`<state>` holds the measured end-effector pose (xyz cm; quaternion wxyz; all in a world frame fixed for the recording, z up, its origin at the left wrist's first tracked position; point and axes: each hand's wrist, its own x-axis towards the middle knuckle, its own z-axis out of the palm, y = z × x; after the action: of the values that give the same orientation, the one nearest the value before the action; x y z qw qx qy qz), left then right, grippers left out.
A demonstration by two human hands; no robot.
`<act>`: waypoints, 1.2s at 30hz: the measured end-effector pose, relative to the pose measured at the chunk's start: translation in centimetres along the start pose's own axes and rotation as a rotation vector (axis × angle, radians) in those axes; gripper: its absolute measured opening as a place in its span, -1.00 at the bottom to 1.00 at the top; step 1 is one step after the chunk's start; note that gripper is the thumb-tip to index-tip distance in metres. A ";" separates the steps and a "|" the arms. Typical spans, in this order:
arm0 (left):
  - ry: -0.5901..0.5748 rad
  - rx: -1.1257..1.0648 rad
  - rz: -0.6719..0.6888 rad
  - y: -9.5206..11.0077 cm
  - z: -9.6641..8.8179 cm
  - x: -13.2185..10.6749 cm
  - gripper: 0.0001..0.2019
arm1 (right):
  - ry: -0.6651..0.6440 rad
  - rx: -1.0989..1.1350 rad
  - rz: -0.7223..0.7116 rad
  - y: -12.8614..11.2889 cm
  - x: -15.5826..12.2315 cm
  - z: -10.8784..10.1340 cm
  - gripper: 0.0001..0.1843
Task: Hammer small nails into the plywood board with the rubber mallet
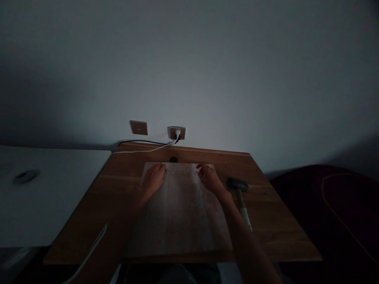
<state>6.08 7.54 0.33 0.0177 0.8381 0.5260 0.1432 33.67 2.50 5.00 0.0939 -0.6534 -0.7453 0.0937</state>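
Observation:
A light wooden board [182,213] lies flat on the brown wooden table. Near its far edge runs a row of several small upright pieces [177,172], perhaps nails, too dim to tell. At the left end of this row is my left hand [155,176], resting over the board's far left corner with its fingers curled together. My right hand [208,177] is at the row's right end, thumb and fingers bent in a pinch beside a small piece. What either hand holds, if anything, is too small and dark to make out.
To the right of the board, a mallet [237,184] with a black head lies on the table [278,232]. Behind, a wall socket [177,133] has plugs and cables. A white surface [59,197] with a dark object adjoins on the left; a dark rounded shape [322,205] stands right.

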 end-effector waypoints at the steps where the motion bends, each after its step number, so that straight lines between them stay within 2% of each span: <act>1: 0.019 0.010 0.000 0.1 0.2 0.0 -0.76 | -0.021 0.025 -0.018 -0.1 -0.2 0.0 -0.68; 5: -0.031 -0.023 -0.043 0.6 0.5 0.5 -0.76 | -0.042 0.041 0.003 -0.9 -0.6 0.3 -0.83; 9: -0.054 -0.075 -0.087 0.7 -0.4 1.1 -0.70 | 0.012 -0.047 0.128 -1.6 0.1 0.4 -0.75; 12: -0.062 -0.109 0.011 0.7 -1.0 0.7 -0.65 | -0.022 -0.098 0.173 -2.0 0.9 0.3 -0.71; 16: -0.144 -0.135 0.190 0.9 -0.9 -0.6 -0.60 | -0.063 -0.136 0.150 -2.4 1.3 0.0 -0.73; 22: 0.034 -0.156 0.144 0.7 0.2 -0.7 -0.76 | -0.060 -0.105 0.046 -2.3 0.9 -0.7 -0.72; 24: 0.022 -0.197 0.177 0.7 0.4 -0.3 -0.79 | -0.067 -0.076 0.016 -2.2 0.7 -0.7 -0.77; 27: -0.040 -0.221 0.207 0.7 0.6 0.2 -0.68 | -0.074 -0.058 0.001 -2.3 0.5 -0.5 -0.83; 33: -0.071 -0.090 0.225 0.5 0.4 1.5 -0.83 | -0.066 -0.123 0.078 -3.5 1.4 0.6 -0.68; 36: -0.072 -0.036 0.243 0.6 0.3 2.4 -0.84 | -0.096 -0.147 0.079 -4.2 2.3 1.1 -0.71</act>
<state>7.66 9.45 0.72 0.0340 0.8999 0.4168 0.1234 29.13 4.19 5.10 0.0061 -0.6821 -0.7275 0.0734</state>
